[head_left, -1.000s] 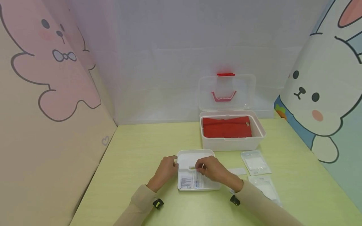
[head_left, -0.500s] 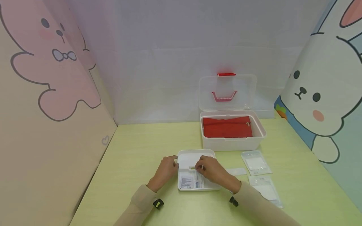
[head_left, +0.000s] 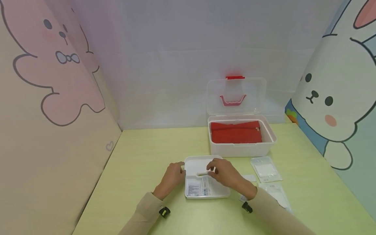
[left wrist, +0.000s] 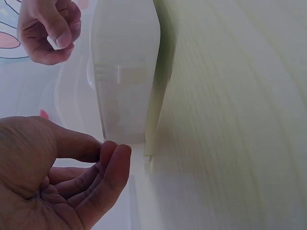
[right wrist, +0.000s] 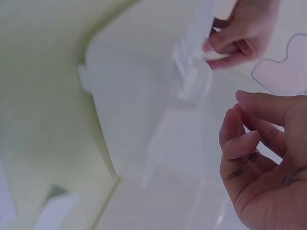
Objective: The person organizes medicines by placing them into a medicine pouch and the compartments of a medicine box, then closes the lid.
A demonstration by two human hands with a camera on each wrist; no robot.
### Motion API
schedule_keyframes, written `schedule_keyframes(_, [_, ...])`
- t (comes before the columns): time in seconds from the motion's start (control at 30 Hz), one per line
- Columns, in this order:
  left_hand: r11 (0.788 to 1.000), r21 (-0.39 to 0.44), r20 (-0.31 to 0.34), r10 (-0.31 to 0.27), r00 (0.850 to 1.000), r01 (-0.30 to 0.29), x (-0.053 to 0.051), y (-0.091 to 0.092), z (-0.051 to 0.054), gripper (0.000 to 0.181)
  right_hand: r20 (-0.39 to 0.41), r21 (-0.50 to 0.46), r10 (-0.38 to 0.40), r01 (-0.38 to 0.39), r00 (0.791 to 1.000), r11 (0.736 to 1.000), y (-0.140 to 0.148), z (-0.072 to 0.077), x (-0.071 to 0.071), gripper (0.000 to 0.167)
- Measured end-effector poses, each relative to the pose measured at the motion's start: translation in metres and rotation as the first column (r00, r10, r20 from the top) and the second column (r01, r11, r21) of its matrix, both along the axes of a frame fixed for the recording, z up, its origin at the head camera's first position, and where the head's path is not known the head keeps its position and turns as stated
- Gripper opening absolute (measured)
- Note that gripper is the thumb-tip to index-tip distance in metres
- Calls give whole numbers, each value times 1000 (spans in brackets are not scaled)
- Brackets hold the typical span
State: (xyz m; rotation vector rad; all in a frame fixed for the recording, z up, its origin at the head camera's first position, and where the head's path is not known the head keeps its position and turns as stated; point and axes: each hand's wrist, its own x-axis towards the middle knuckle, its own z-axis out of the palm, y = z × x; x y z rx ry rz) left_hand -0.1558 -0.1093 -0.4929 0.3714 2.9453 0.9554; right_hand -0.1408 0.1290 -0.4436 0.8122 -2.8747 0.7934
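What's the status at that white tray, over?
Left grip at white tray's left edge. Right grip above, apparently empty. Packets inside; loose packets lie right, not blocking.

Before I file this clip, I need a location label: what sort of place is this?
Probably a makeshift tabletop filming booth, though the wider room is out of view: a pale wooden-looking table, a plain whitish backdrop behind it, and cartoon-printed side panels.

We see a pale yellow-green tabletop (head_left: 147,150) backed by a whitish sheet (head_left: 164,78). To our left, a cream panel (head_left: 41,169) carries a pink cartoon animal (head_left: 66,89) wearing a bow tie (head_left: 68,58), plus a small heart (head_left: 109,146); to our right, a pink-cheeked white rabbit (head_left: 340,78) covers another panel (head_left: 362,160).
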Motion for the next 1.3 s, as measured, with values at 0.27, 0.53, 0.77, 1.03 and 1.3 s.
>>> schedule_keyframes(0.27, [1000, 9, -8, -4, 1000, 4, -1, -1, 1, 36, -89, -43, -38, 34, 995, 998, 38, 24, -3, 15])
schedule_keyframes(0.53, [1000, 8, 3, -6, 1000, 6, 0, 0, 1, 36, -87, -26, -128, 126, 988, 992, 79, 30, -4, 18])
schedule_keyframes(0.77, [1000, 7, 2, -5, 1000, 5, 0, 0, 0, 37, -24, 30, -188, 189, 982, 982, 112, 24, -3, 21])
schedule_keyframes(1.03, [1000, -3, 0, 1, 1000, -1, -2, 0, -2, 36, 84, 100, -195, 187, 977, 977, 135, 4, 2, 25])
schedule_keyframes(1.3, [1000, 0, -19, -9, 1000, 9, -1, 1, -1, 36, 181, 159, -225, 197, 957, 967, 142, -17, 3, 29])
